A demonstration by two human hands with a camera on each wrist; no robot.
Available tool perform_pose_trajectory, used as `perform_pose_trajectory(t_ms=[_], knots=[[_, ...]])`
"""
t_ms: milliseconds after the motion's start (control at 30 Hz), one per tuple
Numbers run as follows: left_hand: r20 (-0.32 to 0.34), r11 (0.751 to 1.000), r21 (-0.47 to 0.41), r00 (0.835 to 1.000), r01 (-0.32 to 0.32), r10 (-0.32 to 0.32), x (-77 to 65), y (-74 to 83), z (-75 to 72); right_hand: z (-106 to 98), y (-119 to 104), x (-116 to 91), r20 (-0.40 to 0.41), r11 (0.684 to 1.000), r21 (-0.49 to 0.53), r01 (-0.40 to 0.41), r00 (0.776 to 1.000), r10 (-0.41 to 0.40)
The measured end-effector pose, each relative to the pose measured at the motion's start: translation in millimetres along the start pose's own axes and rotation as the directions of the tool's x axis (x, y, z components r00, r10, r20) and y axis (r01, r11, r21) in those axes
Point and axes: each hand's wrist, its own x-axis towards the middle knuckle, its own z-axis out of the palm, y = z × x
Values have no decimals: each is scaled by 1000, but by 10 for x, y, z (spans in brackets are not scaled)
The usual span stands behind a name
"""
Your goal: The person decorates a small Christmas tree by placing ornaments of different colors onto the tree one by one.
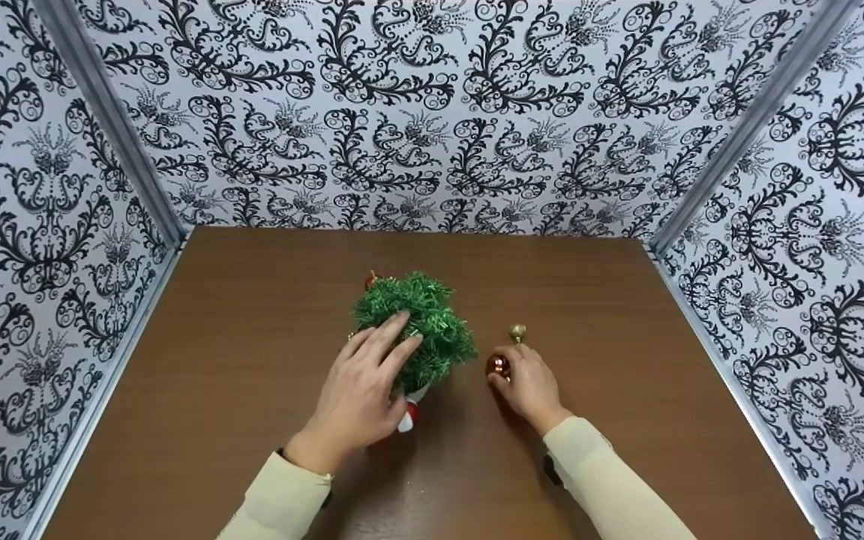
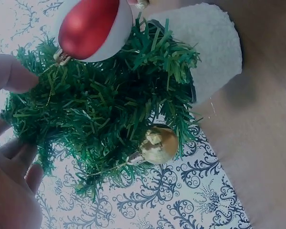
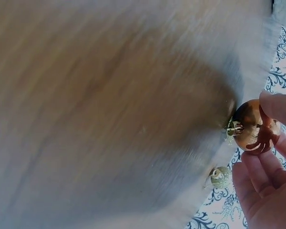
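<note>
A small artificial Christmas tree (image 1: 432, 322) with green tinsel branches stands near the middle of the table. My left hand (image 1: 361, 386) holds its foliage, thumb on one side and fingers on the other. A red and white ornament (image 2: 88, 31) and a gold ball (image 2: 160, 145) hang on the branches; the tree's white base (image 2: 209, 47) shows in the left wrist view. To the tree's right, my right hand (image 1: 533, 382) pinches a shiny copper Christmas ball (image 3: 252, 126) between thumb and fingers, its gold cap turned away from the palm.
A small gold ornament (image 1: 517, 331) lies on the brown table (image 1: 252, 300) just beyond my right hand. Another red ornament (image 1: 370, 280) shows at the tree's far left side. Patterned black-and-white walls (image 1: 417, 112) enclose the back and both sides.
</note>
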Motion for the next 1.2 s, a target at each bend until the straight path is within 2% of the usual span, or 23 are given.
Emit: perform_pose_trajectory(t_ms=[400,733,1000,1200], knots=[[9,999,35,1000,13,-14,-5,-5,-49,7,-6,11,-8,1000,2,2,1000,-2],[-31,999,50,1000,-1,2,-9,-55,-38,-7,6,12,29,1000,-12,-25,999,25],[8,997,71,1000,15,-16,-15,-101,-68,-12,-4,17,-4,1000,-9,-15,1000,15],[4,997,78,1000,14,-14,-15,-142,-71,-15,-2,14,-3,1000,-17,-6,1000,6]])
